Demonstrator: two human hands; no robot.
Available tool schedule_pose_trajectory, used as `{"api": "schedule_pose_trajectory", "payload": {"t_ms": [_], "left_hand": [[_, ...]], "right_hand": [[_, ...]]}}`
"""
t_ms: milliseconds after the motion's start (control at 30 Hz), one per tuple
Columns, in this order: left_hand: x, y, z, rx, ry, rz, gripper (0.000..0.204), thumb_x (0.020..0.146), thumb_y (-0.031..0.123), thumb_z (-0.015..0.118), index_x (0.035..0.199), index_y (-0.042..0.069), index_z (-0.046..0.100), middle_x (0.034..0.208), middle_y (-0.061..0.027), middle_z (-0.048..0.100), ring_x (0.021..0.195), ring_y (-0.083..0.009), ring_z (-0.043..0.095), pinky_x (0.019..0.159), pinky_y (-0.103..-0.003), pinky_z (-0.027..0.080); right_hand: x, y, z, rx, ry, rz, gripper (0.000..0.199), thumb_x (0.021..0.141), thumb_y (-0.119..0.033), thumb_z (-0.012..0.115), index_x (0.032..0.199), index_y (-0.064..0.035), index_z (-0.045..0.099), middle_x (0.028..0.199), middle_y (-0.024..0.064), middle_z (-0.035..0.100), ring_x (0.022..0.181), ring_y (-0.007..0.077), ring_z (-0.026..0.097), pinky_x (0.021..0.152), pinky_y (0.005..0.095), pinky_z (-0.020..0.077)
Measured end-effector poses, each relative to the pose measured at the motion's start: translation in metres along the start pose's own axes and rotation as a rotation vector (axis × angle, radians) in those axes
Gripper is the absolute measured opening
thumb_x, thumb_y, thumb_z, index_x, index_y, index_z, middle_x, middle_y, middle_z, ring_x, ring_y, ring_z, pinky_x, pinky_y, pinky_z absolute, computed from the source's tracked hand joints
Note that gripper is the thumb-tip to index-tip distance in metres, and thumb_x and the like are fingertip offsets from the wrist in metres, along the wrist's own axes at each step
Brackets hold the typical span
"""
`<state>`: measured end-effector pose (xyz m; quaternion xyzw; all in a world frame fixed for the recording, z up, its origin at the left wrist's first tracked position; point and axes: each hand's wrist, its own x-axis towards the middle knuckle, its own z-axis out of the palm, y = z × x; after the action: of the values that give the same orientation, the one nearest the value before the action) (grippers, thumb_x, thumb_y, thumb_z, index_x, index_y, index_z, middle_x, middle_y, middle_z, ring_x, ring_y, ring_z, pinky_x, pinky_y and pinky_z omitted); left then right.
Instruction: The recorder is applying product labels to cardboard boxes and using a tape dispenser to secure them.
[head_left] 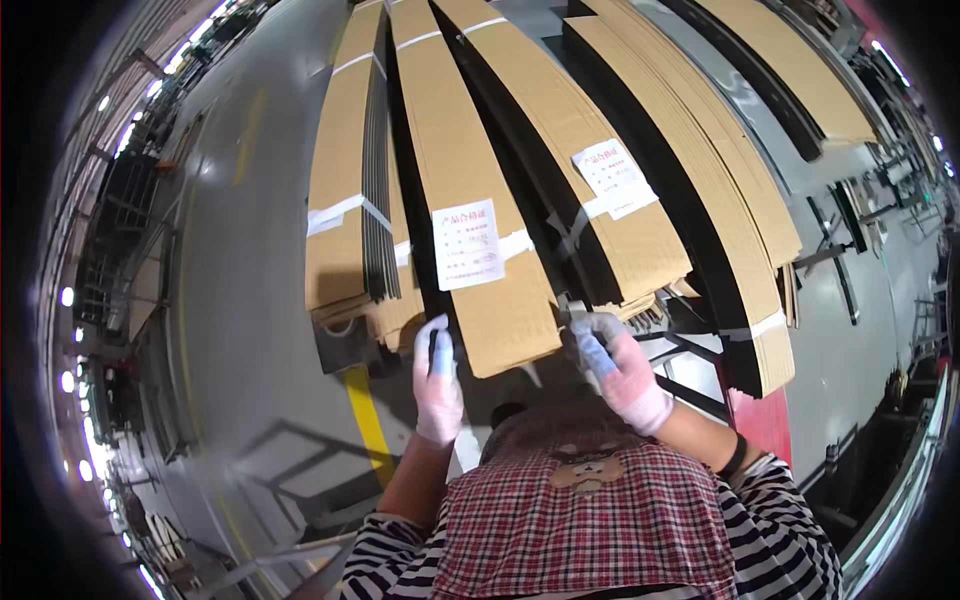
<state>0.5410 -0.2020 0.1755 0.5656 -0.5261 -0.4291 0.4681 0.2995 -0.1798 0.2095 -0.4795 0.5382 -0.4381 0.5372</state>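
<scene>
- Both gloved, fingers part-curled: left hand [438, 385] and right hand [625, 378], flanking near end of middle cardboard bundle [455, 160] (grip on it: can't tell).
- White label [468, 245] on its top, toward near end.
- Left bundle [335, 165], right bundle [550, 110] alongside.
- Far right, cardboard stack [785, 60].

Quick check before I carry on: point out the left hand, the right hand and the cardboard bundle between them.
left hand [438, 388]: head view, middle of the gloved hand
right hand [624, 374]: head view, middle of the gloved hand
cardboard bundle [457, 168]: head view, top face, beyond the white label [467, 245]
</scene>
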Motion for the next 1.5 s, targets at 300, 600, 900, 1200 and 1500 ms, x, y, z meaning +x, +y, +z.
{"api": "schedule_pose_trajectory", "payload": {"t_ms": [300,600,900,1200,1500], "left_hand": [[-0.012,-0.057,-0.01,-0.25,-0.451,-0.124,0.054,0.099,0.035,0.049,0.139,0.001,0.038,0.125,-0.0066,0.053,0.112,-0.0139,0.049,0.1,-0.03,0.037],[0.004,-0.002,-0.026,-0.54,-0.292,-0.285,0.037,0.088,0.033,0.067,0.104,0.006,0.048,0.086,-0.0001,0.049,0.075,-0.0074,0.049,0.065,-0.023,0.044],[0.024,0.017,-0.003,-0.39,-0.31,-0.317,0.019,0.084,0.009,0.07,0.095,0.006,0.055,0.088,-0.0058,0.067,0.066,-0.0112,0.065,0.046,-0.021,0.047],[0.034,0.024,-0.024,-0.31,-0.27,-0.287,0.018,0.088,0.02,0.068,0.1,0.009,0.061,0.081,0.001,0.066,0.056,-0.0039,0.056,0.045,-0.018,0.045],[0.032,0.052,-0.018,-0.166,-0.424,0.114,0.016,0.09,0.014,0.064,0.099,0.004,0.056,0.074,0.0004,0.061,0.051,-0.002,0.047,0.044,-0.017,0.039]], "right_hand": [[-0.042,-0.005,0.023,-0.096,0.256,0.234,0.013,0.096,-0.016,0.052,0.099,-0.0044,0.057,0.085,0.0011,0.06,0.072,0.0072,0.055,0.066,0.0218,0.0467],[-0.082,0.004,0.024,0.105,0.42,0.206,0.019,0.097,-0.02,0.053,0.104,-0.0032,0.059,0.086,0.0011,0.063,0.069,0.0057,0.054,0.064,0.0218,0.0472],[-0.122,0.031,-0.002,0.283,0.358,0.015,0.017,0.095,-0.014,0.053,0.105,-0.0024,0.06,0.085,0.0022,0.062,0.069,0.0051,0.05,0.064,0.0208,0.0426],[-0.141,0.023,-0.019,0.362,0.37,-0.078,0.018,0.095,-0.017,0.054,0.106,-0.0034,0.06,0.093,0.0053,0.065,0.078,0.0089,0.059,0.071,0.0237,0.0476],[-0.103,-0.043,0.031,-0.382,0.394,-0.403,0.023,0.089,-0.024,0.059,0.101,-0.0045,0.061,0.083,0.0147,0.063,0.079,0.0321,0.063,0.071,0.0359,0.0493]]}}
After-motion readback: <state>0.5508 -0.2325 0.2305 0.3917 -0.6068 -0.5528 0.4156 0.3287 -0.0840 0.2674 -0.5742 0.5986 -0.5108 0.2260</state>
